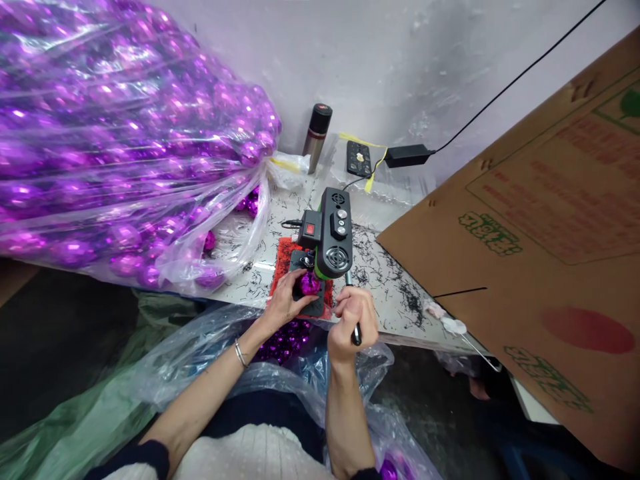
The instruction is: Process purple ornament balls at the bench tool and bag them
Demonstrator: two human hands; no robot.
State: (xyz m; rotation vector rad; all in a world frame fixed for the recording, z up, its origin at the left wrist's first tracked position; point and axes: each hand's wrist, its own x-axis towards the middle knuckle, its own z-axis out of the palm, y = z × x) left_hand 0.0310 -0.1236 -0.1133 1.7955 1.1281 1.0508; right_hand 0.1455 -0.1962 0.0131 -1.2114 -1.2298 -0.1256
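Observation:
My left hand [289, 298] grips a shiny purple ball [310, 283] between thumb and fingers, under the head of a black machine [337, 230]. My right hand [354, 319] is wrapped round the machine's black-ended lever handle [356, 333]. The machine's dark base plate [315, 307] rests on a red mat [283, 257] near the table's front edge. A small box with a red switch [310, 229] is fixed to the machine's left side.
A big clear bag of purple balls [125, 133] fills the left. Behind stand a flask [317, 137] and a black adapter [407, 155] with a cable. A large cardboard box [540, 220] leans at right. Black shreds litter the white table [370, 293]. More purple balls [283, 343] lie in plastic below.

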